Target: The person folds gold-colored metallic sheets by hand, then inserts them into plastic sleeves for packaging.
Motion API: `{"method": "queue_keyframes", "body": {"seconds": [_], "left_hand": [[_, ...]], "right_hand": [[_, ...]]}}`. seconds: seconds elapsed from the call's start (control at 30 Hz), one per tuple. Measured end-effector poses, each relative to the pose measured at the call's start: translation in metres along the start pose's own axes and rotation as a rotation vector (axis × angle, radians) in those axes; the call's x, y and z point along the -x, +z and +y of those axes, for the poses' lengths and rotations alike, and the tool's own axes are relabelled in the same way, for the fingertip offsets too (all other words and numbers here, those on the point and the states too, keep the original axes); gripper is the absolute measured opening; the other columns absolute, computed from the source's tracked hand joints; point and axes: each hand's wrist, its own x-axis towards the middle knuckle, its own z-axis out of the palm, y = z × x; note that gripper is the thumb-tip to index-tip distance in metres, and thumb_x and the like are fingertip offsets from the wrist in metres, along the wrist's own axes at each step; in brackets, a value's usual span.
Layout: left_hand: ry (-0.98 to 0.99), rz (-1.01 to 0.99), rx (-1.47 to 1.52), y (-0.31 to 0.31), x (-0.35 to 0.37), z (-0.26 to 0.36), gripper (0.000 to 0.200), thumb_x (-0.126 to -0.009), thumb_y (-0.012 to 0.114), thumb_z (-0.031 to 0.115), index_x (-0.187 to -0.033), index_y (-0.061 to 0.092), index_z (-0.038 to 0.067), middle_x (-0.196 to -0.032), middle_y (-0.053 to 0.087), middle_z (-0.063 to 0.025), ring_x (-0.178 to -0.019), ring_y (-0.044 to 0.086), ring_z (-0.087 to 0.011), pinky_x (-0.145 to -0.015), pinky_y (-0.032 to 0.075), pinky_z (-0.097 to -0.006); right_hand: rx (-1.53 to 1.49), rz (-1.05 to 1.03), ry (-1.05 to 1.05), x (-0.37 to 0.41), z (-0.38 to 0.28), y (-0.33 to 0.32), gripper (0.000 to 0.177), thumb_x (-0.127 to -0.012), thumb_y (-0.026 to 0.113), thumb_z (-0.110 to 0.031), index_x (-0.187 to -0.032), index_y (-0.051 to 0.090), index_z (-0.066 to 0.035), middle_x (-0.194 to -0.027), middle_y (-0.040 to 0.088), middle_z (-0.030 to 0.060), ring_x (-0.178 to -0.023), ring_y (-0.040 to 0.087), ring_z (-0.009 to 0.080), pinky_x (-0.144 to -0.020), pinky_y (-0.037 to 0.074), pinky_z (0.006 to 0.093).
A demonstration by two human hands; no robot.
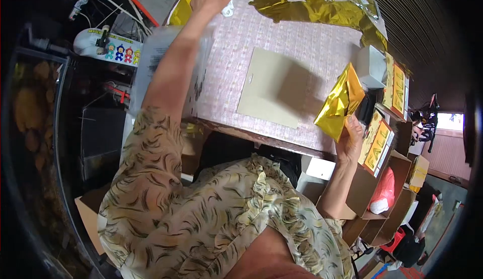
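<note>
My right hand (351,137) grips a folded piece of shiny gold foil (340,103) by its lower corner, above the right front edge of the table. My left arm stretches across to the far left of the table, where my left hand (209,0) is closed. Right at its fingers is a small white crumpled-looking object (228,9); whether the hand grips it I cannot tell. A flat grey-beige cardboard sheet (274,88) lies on the pink patterned tabletop (226,67) between my hands.
Gold foil sheets (312,8) spread along the far edge. A white box (371,66) and yellow-orange printed boxes (377,143) stand at the right. A translucent plastic container (153,60) sits under my left arm. Open cardboard boxes (397,178) are lower right.
</note>
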Motion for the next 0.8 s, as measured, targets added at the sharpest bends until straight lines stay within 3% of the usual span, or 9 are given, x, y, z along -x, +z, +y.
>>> {"method": "queue_keyframes", "body": {"seconds": [0.1,0.2,0.27,0.33,0.4,0.43,0.53,0.63,0.8], "left_hand": [[-0.073,-0.088,-0.174,0.015,-0.028,0.009,0.036,-0.081,0.075,0.039,-0.099,0.081,0.007,-0.103,0.076,-0.0185,-0.102,0.072,-0.0379,-0.085,0.057,-0.0473],[-0.047,-0.1,-0.23,0.03,-0.045,0.012,0.046,-0.08,0.081,0.043,-0.103,0.08,0.004,-0.099,0.077,-0.0158,-0.096,0.074,-0.0303,-0.08,0.057,-0.0427],[-0.081,-0.2,-0.196,0.044,-0.07,-0.004,0.055,-0.074,0.076,0.046,-0.11,0.077,0.005,-0.117,0.073,-0.0205,-0.112,0.069,-0.0391,-0.091,0.056,-0.0471],[-0.032,-0.197,-0.263,0.05,-0.08,-0.017,0.049,-0.08,0.076,0.043,-0.111,0.078,0.004,-0.111,0.076,-0.0158,-0.103,0.073,-0.0297,-0.088,0.057,-0.0394],[0.858,-0.21,-0.543,0.073,-0.101,-0.051,0.05,-0.084,0.079,0.048,-0.122,0.075,0.016,-0.105,0.077,-0.0154,-0.085,0.072,-0.0264,-0.077,0.056,-0.0417],[0.191,-0.294,0.167,0.037,-0.059,-0.021,0.034,-0.087,0.077,0.036,-0.112,0.076,0.013,-0.099,0.078,-0.0137,-0.074,0.071,-0.0229,-0.068,0.057,-0.0395],[0.245,-0.456,0.554,-0.04,0.053,0.041,0.025,-0.091,0.071,0.026,-0.106,0.077,0.007,-0.098,0.078,-0.0128,-0.073,0.072,-0.0233,-0.067,0.057,-0.0373],[0.309,-0.674,0.72,-0.031,0.11,0.051,0.037,-0.087,0.077,0.033,-0.108,0.079,0.003,-0.102,0.077,-0.0085,-0.091,0.071,-0.0155,-0.083,0.055,-0.03],[0.265,-0.804,0.758,0.012,0.172,0.06,0.029,-0.088,0.08,0.028,-0.104,0.08,0.004,-0.092,0.076,-0.0054,-0.083,0.066,-0.0095,-0.078,0.052,-0.0271]], "right_hand": [[-0.027,0.075,0.03,0.006,-0.009,0.022,0.008,-0.097,0.07,-0.009,-0.102,0.07,-0.003,-0.095,0.075,0.0046,-0.086,0.071,0.0145,-0.084,0.057,0.0306],[-0.009,0.085,0.005,0.003,-0.005,0.011,0.009,-0.097,0.07,-0.008,-0.103,0.071,-0.002,-0.097,0.075,0.0054,-0.087,0.072,0.0148,-0.085,0.058,0.0312],[0.008,0.057,0.005,0.003,-0.004,0.001,0.018,-0.097,0.07,-0.013,-0.112,0.069,-0.002,-0.106,0.074,0.006,-0.094,0.071,0.0158,-0.09,0.057,0.0323],[0.024,0.029,0.008,0.005,-0.005,-0.006,0.029,-0.098,0.071,-0.018,-0.122,0.067,-0.002,-0.115,0.073,0.0067,-0.101,0.07,0.0167,-0.094,0.055,0.0335],[0.034,0.069,-0.017,0.005,-0.006,-0.009,0.026,-0.098,0.07,-0.017,-0.12,0.067,-0.002,-0.114,0.073,0.0064,-0.102,0.07,0.0168,-0.095,0.055,0.0342],[0.046,0.06,-0.032,0.005,-0.007,-0.016,0.024,-0.099,0.068,-0.015,-0.119,0.066,-0.002,-0.112,0.072,0.0058,-0.101,0.069,0.0165,-0.095,0.054,0.0341],[0.023,0.031,0.01,0.006,-0.007,-0.025,0.025,-0.099,0.068,-0.016,-0.118,0.064,0.0,-0.112,0.072,0.0067,-0.101,0.069,0.0166,-0.094,0.055,0.0337],[-0.005,0.058,-0.024,0.012,-0.011,-0.004,0.014,-0.1,0.067,-0.011,-0.11,0.071,-0.003,-0.098,0.075,0.0054,-0.088,0.071,0.0136,-0.083,0.056,0.029],[0.002,0.042,-0.015,0.023,-0.003,-0.006,0.012,-0.1,0.067,-0.01,-0.107,0.072,-0.003,-0.099,0.075,0.0059,-0.089,0.07,0.0137,-0.084,0.056,0.0291]]}}
